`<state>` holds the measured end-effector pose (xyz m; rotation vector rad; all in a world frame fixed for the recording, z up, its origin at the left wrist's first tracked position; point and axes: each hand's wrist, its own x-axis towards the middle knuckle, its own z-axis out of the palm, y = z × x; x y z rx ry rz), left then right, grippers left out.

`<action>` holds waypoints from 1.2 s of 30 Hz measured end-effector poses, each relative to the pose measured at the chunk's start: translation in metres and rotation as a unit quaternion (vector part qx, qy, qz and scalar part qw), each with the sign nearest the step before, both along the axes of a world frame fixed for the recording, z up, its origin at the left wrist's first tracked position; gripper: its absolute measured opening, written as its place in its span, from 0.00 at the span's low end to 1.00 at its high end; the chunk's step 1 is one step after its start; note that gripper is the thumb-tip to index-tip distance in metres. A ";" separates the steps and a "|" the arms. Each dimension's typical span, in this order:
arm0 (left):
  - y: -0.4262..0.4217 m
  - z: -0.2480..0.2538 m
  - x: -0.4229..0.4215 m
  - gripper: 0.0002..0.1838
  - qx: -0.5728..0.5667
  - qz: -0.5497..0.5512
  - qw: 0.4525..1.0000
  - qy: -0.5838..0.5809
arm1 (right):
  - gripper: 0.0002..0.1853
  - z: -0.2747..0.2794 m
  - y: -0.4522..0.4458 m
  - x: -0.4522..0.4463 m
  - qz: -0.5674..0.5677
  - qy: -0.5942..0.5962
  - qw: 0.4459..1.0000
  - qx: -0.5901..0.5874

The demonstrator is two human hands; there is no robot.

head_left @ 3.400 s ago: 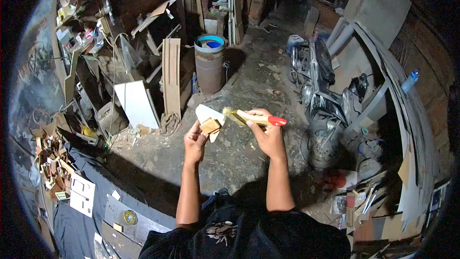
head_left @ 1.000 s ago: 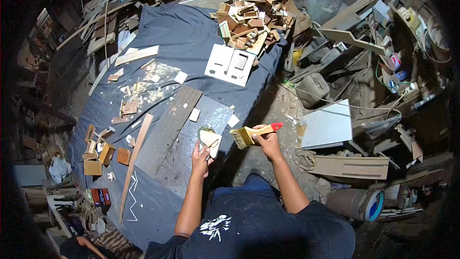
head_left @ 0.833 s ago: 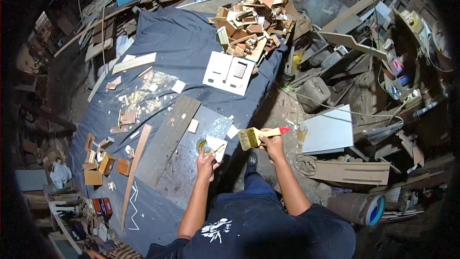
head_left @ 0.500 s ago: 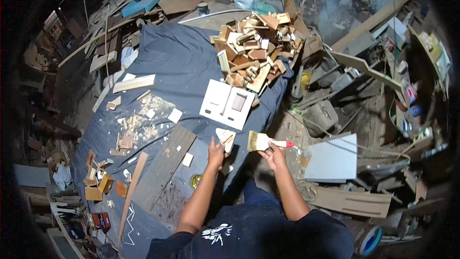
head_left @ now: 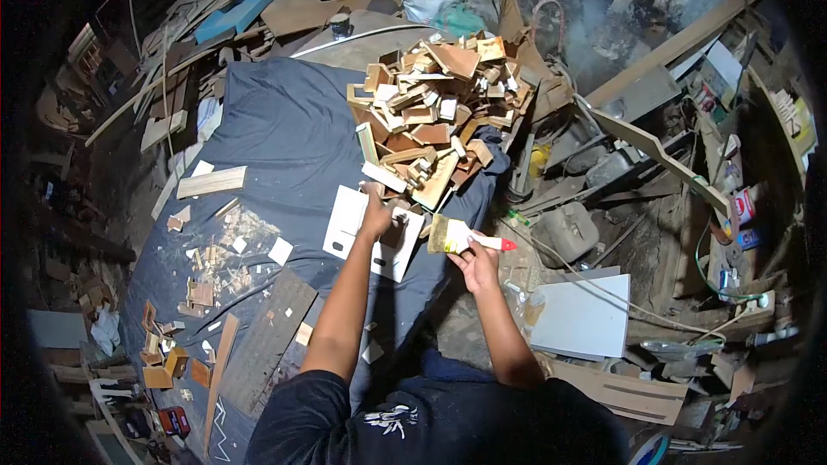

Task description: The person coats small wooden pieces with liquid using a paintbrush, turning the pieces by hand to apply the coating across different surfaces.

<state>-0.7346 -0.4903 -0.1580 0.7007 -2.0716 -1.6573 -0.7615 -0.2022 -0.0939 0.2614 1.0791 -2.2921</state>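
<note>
Left arm [head_left: 338, 319]: extended forward, elbow nearly straight, bare below the short sleeve. Left hand [head_left: 376, 214]: reaches further from the trunk [head_left: 457, 426] than the right; its back faces the camera and the fingers point forward. Fingertips are largely obscured; degree of closure could not be determined. Right arm [head_left: 508, 337]: bent at the elbow, forearm angled forward and inward. Right hand [head_left: 479, 267]: nearer the trunk, in front of it, thumb uppermost and bent, engaged in a light grip; the lower fingers appear loosely extended inward. The two hands are apart, without mutual contact.
</note>
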 end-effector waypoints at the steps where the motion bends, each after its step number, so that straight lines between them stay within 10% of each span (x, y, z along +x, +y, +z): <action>1: 0.012 0.005 0.014 0.50 -0.013 -0.005 1.000 0.004 | 0.18 -0.005 0.000 0.002 0.003 -0.005 1.000 0.003; 12: 0.099 0.004 0.274 0.36 0.308 0.268 0.907 0.105 | 0.19 -0.035 -0.066 0.071 0.225 -0.060 0.972 0.015; 28: 0.083 0.010 0.567 0.24 0.214 0.475 0.844 0.125 | 0.19 0.007 -0.189 0.352 0.448 -0.008 0.893 -0.038; 32: 0.024 -0.040 0.685 0.17 -0.002 0.454 0.879 -0.144 | 0.20 0.003 -0.187 0.420 0.433 -0.012 0.901 0.008; 36: -0.057 -0.075 0.773 0.17 -0.162 0.521 0.790 -0.279 | 0.21 0.003 -0.172 0.463 0.413 0.007 0.908 0.067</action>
